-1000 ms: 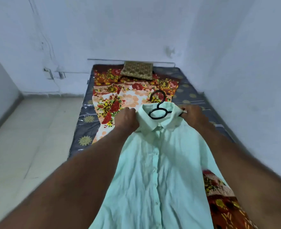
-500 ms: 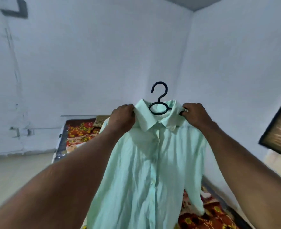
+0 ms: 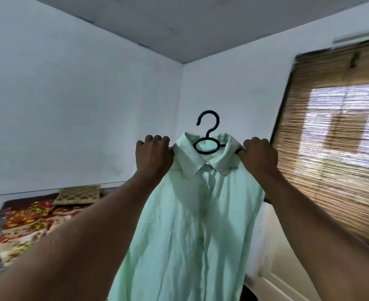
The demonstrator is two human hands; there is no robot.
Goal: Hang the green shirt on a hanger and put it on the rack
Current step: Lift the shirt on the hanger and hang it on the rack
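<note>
left grip and right grip closed on shirt shoulders | hanger between grips | risk: shirt slips off if I tilt | rack not seen

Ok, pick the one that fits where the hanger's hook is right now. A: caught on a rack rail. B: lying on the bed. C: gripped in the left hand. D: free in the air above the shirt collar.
D: the hanger hook stands clear above the green shirt collar against the bare wall, while the left hand and right hand grip the shoulders.
</note>
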